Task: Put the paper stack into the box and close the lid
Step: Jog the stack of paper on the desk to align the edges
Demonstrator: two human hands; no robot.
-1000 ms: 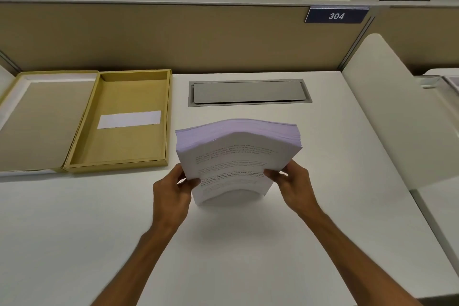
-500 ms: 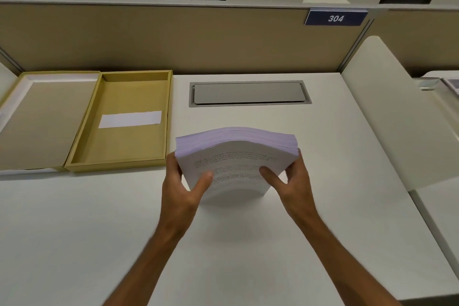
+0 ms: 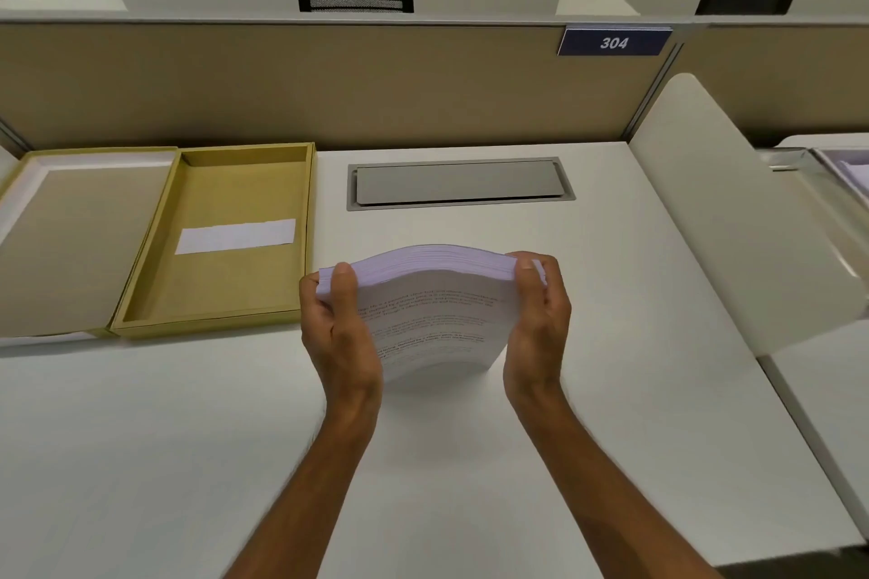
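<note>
Paper stack [image 3: 435, 310] upright on its near edge at mid table [image 3: 611, 390], bowed, printed face toward the camera. Left hand [image 3: 341, 329] clenched on its left side, right hand [image 3: 536, 324] clenched on its right side, thumbs over the top corners. Box [image 3: 214, 320] open and just left of the stack, lid [image 3: 70, 244] flat on the far-left side, white strip [image 3: 235, 236] inside the box
</note>
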